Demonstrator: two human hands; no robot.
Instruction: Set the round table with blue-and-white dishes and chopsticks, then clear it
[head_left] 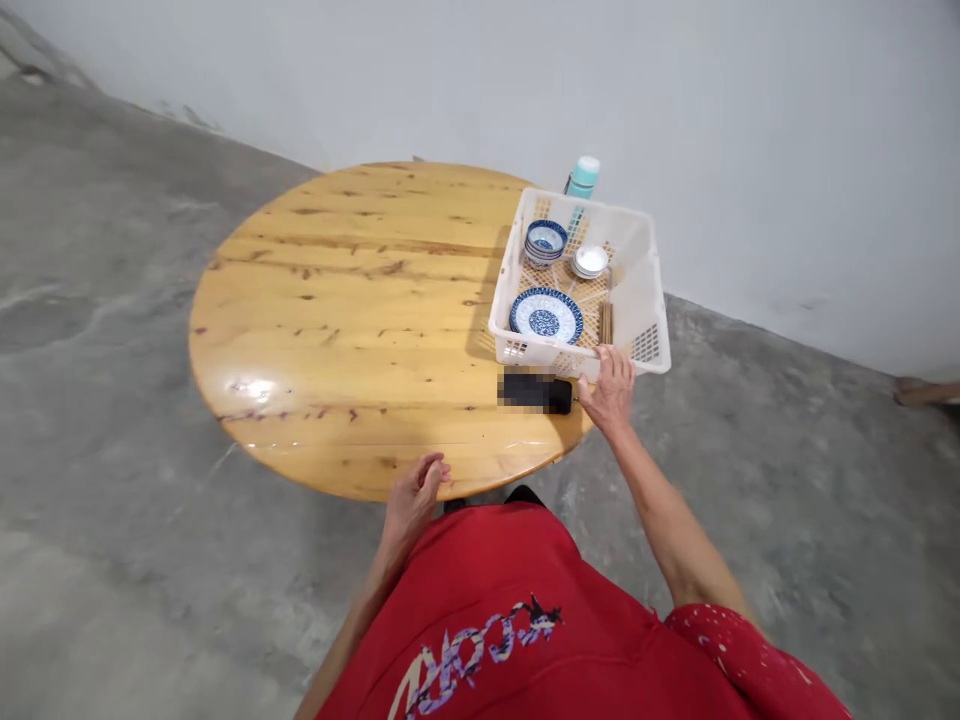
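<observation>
Right hand (pixel 611 390) on one white basket (pixel 634 280)

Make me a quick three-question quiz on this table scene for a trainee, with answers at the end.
1. Which of the person's hands is on the near rim of the white basket?
2. True or false: the large blue-and-white plate lies outside the basket.
3. The bottle beyond the basket is mainly: A) red, B) turquoise, C) black.

Key: 1. The right hand. 2. False; it lies inside. 3. B.
</observation>
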